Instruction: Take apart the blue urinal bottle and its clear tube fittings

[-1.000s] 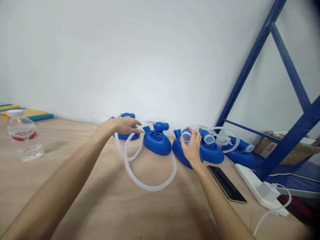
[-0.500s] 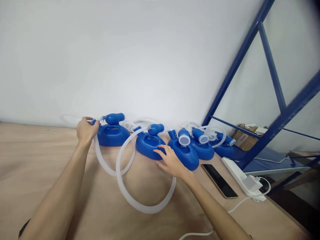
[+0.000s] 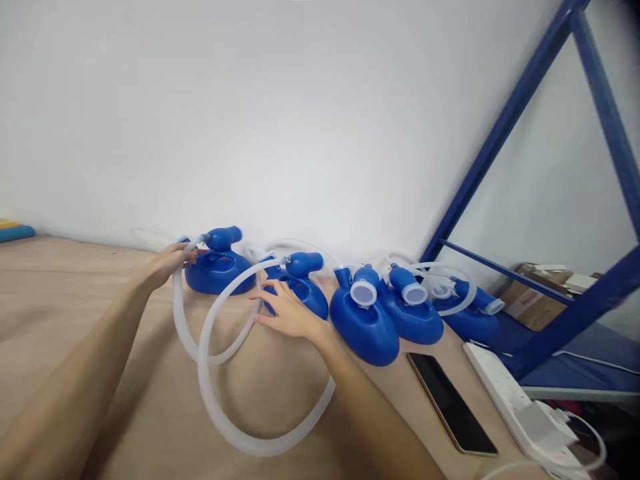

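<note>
Several blue plastic containers with short spouts stand in a row along the white wall. My left hand (image 3: 170, 261) is closed around the translucent white tube (image 3: 180, 320) where it meets the leftmost container (image 3: 220, 272). My right hand (image 3: 286, 312) lies with fingers spread on the front of the second container (image 3: 306, 293), gripping nothing. A second, larger tube loop (image 3: 235, 433) runs from that container across the wooden table (image 3: 75, 293) and under my right forearm. Two more containers (image 3: 363, 327) (image 3: 417, 319) with capped spouts stand to the right.
A dark phone (image 3: 453, 403) lies flat right of my right arm. A white power strip (image 3: 517, 407) with a plugged charger sits at the table's right edge. A blue metal shelf frame (image 3: 505, 123) rises on the right, with a cardboard box (image 3: 533, 307) behind it.
My right hand moved left from the third container onto the second one. My left hand slid left to the leftmost container's tube and closed on it. The view shifted, and the water bottle left it.
</note>
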### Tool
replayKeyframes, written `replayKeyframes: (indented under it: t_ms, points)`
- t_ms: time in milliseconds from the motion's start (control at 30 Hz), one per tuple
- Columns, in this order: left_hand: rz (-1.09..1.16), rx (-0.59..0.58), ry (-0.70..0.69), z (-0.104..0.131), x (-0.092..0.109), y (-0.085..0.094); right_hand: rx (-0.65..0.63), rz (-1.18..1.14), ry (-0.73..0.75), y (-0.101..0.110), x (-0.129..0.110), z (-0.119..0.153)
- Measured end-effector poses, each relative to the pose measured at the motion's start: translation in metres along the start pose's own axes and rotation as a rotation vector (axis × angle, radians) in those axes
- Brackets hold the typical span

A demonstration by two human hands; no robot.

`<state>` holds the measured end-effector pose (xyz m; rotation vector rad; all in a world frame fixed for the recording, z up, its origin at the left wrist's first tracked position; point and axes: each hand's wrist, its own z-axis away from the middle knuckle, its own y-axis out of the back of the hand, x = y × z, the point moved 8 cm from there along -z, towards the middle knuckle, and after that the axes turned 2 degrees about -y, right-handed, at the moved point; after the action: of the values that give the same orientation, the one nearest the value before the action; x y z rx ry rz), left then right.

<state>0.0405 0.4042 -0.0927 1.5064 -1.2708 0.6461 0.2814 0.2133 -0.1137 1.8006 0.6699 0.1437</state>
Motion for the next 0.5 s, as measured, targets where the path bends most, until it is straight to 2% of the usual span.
replayKeyframes:
  t_ms: [100, 200, 300, 400, 500]
  points:
    - [0.043, -0.089, 0.022, 0.005, 0.005, -0.005, -0.01, -0.114, -0.006, -0.003, 0.005, -0.015]
    - [0.069, -0.213, 0.052, 0.018, 0.008, 0.001, 0.015, -0.28, -0.085, -0.01, 0.013, -0.031]
    - [0.095, -0.34, 0.075, 0.035, 0.01, 0.014, 0.002, -0.633, -0.191, -0.031, 0.008, -0.04]
    - [0.064, -0.471, 0.07, 0.05, 0.015, 0.019, 0.129, -0.982, -0.356, -0.053, -0.004, -0.04]
    - [-0.131, -0.604, -0.004, 0.062, 0.025, 0.013, 0.276, -1.013, -0.406, -0.065, -0.017, -0.037]
